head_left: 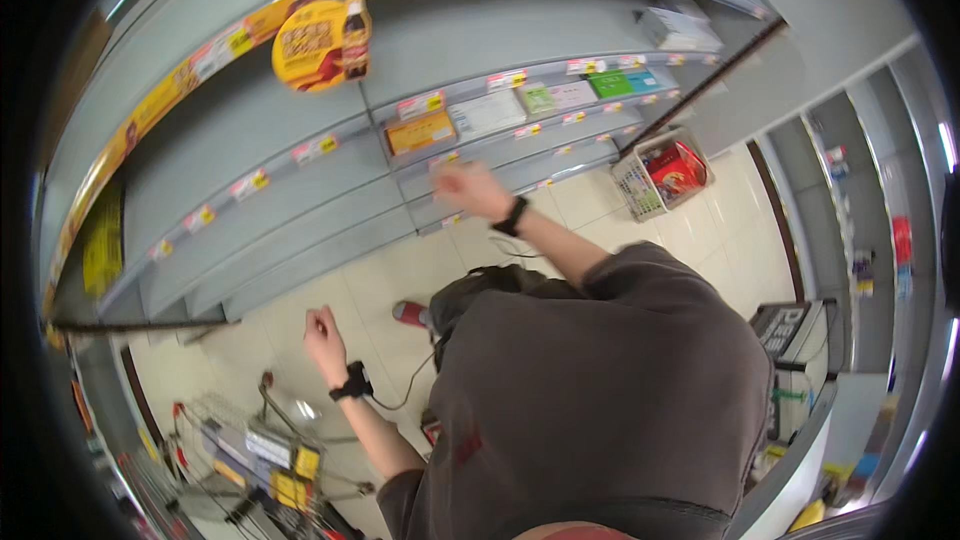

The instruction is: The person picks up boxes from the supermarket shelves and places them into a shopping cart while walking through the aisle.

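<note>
My right hand is slightly blurred, its fingers curled in, with nothing visible in it. It is just in front of the lower shelf edge, below an orange and yellow box. Right of that box lie white boxes, a pale green box and a bright green box. My left hand hangs over the floor to the left, fingers curled together and nothing seen in them. Each wrist wears a black band.
A shopping cart with packages is at lower left. A white basket holding a red package sits by the shelf's right end. A round yellow sign juts from the upper shelf. More shelving lines the right.
</note>
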A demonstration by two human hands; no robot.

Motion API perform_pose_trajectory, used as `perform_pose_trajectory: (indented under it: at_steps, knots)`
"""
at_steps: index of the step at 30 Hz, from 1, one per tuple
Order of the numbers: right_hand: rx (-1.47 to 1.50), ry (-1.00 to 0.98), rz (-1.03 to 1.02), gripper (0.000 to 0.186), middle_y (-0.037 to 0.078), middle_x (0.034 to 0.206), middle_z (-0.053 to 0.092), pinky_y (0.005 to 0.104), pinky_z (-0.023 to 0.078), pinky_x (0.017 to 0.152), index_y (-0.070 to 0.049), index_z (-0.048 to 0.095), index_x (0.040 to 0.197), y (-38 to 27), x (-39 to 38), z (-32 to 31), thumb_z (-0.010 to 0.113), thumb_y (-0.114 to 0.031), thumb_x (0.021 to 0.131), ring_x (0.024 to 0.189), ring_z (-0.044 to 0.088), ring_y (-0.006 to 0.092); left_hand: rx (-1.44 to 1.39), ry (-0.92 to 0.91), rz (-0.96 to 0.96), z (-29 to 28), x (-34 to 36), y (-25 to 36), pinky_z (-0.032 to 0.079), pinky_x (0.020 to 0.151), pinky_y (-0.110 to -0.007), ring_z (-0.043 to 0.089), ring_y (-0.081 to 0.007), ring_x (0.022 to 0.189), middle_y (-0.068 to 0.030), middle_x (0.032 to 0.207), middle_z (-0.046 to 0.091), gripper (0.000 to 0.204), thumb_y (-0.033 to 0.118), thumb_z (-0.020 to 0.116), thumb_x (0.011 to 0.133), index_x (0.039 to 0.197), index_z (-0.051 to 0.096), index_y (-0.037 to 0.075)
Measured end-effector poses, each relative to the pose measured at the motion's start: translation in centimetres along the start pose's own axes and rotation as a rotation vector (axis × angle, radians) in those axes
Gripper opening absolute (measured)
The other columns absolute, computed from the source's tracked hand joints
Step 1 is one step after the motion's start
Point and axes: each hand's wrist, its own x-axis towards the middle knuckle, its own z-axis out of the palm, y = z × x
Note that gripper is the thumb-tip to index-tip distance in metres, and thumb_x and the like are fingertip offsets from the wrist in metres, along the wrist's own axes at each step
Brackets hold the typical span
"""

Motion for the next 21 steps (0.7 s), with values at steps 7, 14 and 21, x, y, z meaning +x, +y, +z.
perform_pose_trajectory:
  at_steps: [7,14,21]
  knots:
    - [-0.222,-0.128,0.196,0.015,0.017,0.067,0.058,0.0409,0.046,0.058,-0.002,0.057,0.084,1.7,-11.2,1.0,0.061,-0.015,0.09,0.061,0.058,0.029,0.382,0.302,-0.438,-11.0,-6.1,-20.7,0.051,0.076,-0.046,0.064,-0.0355,0.087,-0.0174,0.091,0.067,0.036,0.033,0.066,0.086,0.111,0.059,0.007]
    - [-0.203,-0.364,-0.018,0.028,0.01,0.055,0.042,0.0369,0.036,0.048,-0.001,0.041,0.072,9.0,-8.1,0.3,0.061,-0.011,0.091,0.049,0.039,0.0214,0.902,0.641,-0.843,-18.5,-13.3,-20.6,0.043,0.088,-0.048,0.051,-0.0343,0.112,-0.0143,0.112,0.054,0.047,0.033,0.073,0.074,0.111,0.054,0.011]
    - [-0.324,-0.417,-0.055,0.025,0.011,0.056,0.044,0.0384,0.037,0.05,0.001,0.045,0.073,7.7,-7.2,-1.3,0.061,-0.009,0.088,0.051,0.04,0.0216,1.266,0.678,-1.248,-27.2,-28.0,-27.9,0.036,0.095,-0.046,0.046,-0.028,0.12,-0.0123,0.119,0.055,0.034,0.022,0.058,0.08,0.112,0.059,0.011]
